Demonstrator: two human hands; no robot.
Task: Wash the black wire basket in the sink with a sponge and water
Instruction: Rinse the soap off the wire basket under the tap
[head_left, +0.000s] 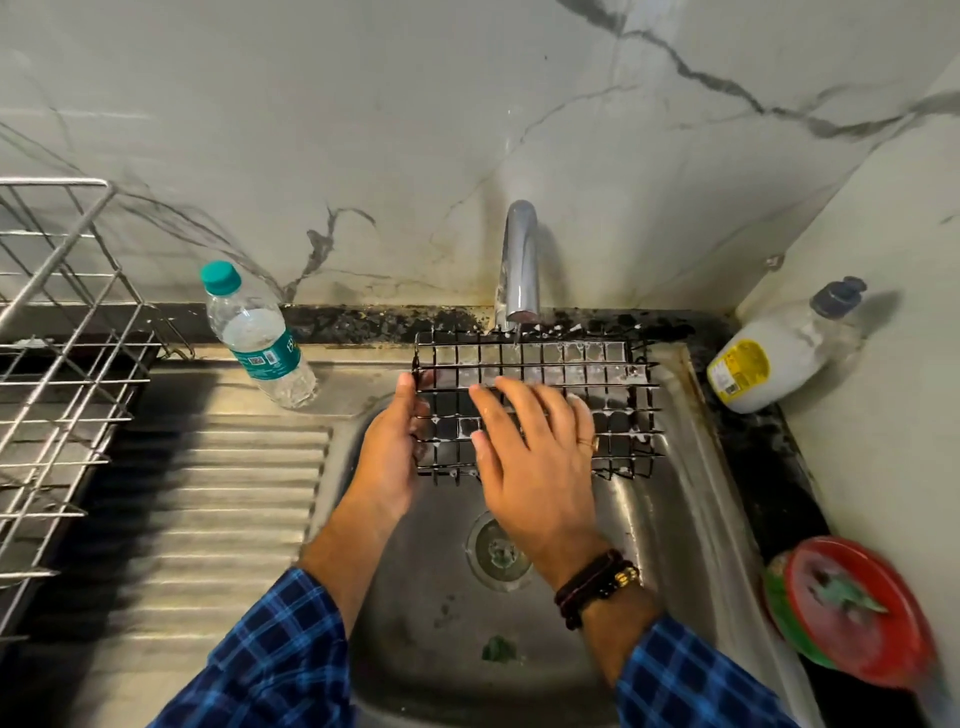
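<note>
The black wire basket (618, 384) is held over the steel sink (670, 499), just under the chrome tap (519, 260). A thin stream of water falls from the tap onto its far edge, and white suds cling to the wires. My left hand (389, 447) grips the basket's left edge. My right hand (535, 447) lies flat on the grid with straight, spread fingers. A small green scrap (498, 649) lies on the sink floor near the front; I cannot tell if it is the sponge.
A clear water bottle (254, 338) with a teal cap stands on the ribbed drainboard (218, 519). A metal dish rack (57, 364) fills the left side. A soap pump bottle (779, 348) and a red and green round container (852, 608) sit on the right counter.
</note>
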